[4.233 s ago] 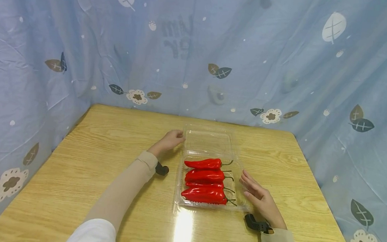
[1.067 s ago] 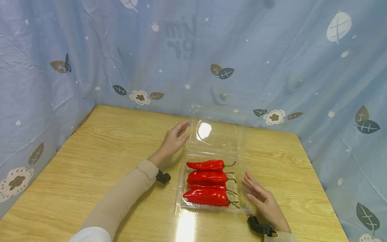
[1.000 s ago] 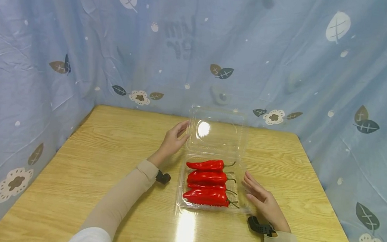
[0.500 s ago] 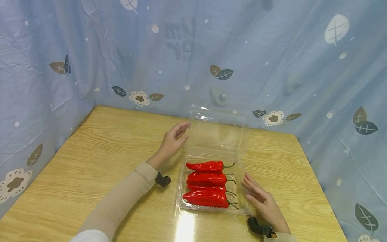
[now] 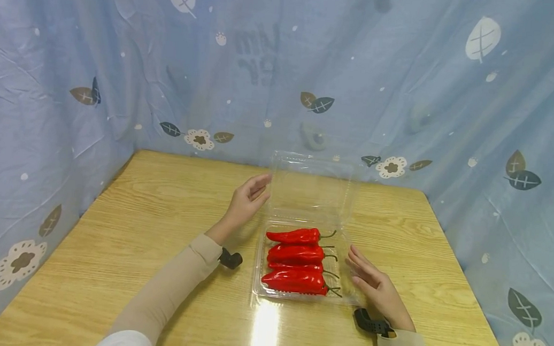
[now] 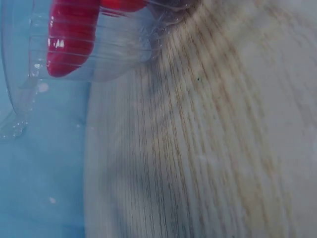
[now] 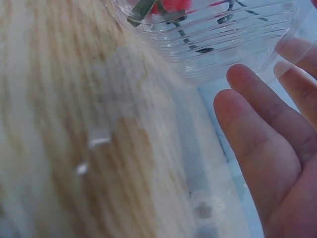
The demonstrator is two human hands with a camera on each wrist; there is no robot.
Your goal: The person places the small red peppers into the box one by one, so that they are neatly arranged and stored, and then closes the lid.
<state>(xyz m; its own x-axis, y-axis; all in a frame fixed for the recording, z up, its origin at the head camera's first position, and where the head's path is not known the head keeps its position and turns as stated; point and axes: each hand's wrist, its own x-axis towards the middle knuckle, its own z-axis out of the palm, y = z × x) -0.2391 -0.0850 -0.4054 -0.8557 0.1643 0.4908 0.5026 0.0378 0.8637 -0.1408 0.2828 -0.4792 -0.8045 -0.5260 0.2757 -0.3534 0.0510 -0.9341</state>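
Several glossy red peppers (image 5: 295, 254) with green stems lie side by side in a clear plastic clamshell box (image 5: 257, 279). Its transparent lid (image 5: 311, 191) stands raised at the back. My left hand (image 5: 248, 199) is at the lid's left edge, fingertips right at the plastic, fingers loosely extended. The left wrist view shows no hand, only the box wall with a pepper (image 6: 74, 37) behind it. Beside the box's right side is my right hand (image 5: 378, 294), relaxed, with its fingertips at the rim. In the right wrist view its fingers (image 7: 267, 104) overlap the ribbed wall.
The wooden table (image 5: 169, 197) extends around the box on all sides. A blue patterned curtain (image 5: 245, 74) hangs at the back and both sides. Small black wrist devices (image 5: 230, 259) sit on both arms, and light glares on the table in front.
Over the last few seconds the lid has swung up from lying farther back, with my left hand rising beside it. Lately its glare has faded. The peppers and right hand stay put.
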